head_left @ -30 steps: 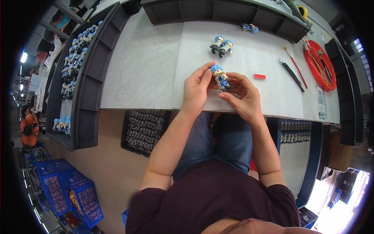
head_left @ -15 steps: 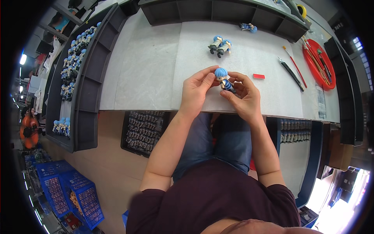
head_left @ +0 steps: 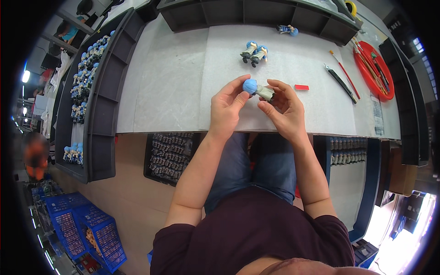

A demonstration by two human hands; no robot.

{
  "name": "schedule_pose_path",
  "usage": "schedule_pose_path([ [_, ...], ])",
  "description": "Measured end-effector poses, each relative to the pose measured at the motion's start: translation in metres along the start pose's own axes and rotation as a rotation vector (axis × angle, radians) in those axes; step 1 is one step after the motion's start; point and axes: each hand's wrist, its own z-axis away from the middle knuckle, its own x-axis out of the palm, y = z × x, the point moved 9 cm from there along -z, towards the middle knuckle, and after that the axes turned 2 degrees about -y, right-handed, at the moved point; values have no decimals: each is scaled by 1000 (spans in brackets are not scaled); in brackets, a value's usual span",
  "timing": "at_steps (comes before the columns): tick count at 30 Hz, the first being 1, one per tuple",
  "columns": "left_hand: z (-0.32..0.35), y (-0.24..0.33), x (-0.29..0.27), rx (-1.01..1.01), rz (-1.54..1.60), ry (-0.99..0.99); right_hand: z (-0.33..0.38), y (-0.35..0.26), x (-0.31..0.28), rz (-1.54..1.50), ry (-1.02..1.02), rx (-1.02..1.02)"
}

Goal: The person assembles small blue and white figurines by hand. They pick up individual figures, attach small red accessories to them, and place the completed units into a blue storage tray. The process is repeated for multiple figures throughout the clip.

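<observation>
A small blue-haired figurine (head_left: pixel 264 92) with a pale cape is tilted over the white work surface, its back turned up. My left hand (head_left: pixel 226 107) is closed on its head, between thumb and forefinger. Around the lower end of the figurine, my right hand (head_left: pixel 288 112) is open, thumb and fingers apart; whether a fingertip touches it I cannot tell. Beyond the hands lie two like figurines (head_left: pixel 254 53) side by side, pale capes up. Another figurine (head_left: pixel 288 30) in blue lies farther back. A small red block (head_left: pixel 301 87) rests right of my right hand.
A black cutter-like tool (head_left: pixel 340 82) and a thin red brush (head_left: pixel 346 75) lie at right, beside a red tray (head_left: pixel 390 95) of brushes. Dark trays (head_left: pixel 101 114) border the table, the left one holding many figurines. Below the table edge sit more filled trays (head_left: pixel 149 158).
The figurine has been turned over, from its front showing to its back and cape showing. It has shifted slightly left with my left hand, and my right fingers have loosened around it.
</observation>
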Motion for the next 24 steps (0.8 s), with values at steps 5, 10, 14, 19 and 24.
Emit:
schedule_pose_path([
  [5, -1, 1, 2, 16, -26, -25, -1, 4, -2, -7, 12, -16],
  [10, 0, 1, 3, 10, -22, -28, -1, 3, -1, 16, -3, -11],
  [14, 1, 2, 4, 1, -11, -35, 0, 3, -4, 0, 27, -21],
  [19, 1, 6, 11, 35, -101, -40, 1, 4, -6, 6, 40, -40],
  [24, 2, 4, 4, 54, -118, 18, 3, -25, -11, 249, 62, -208],
])
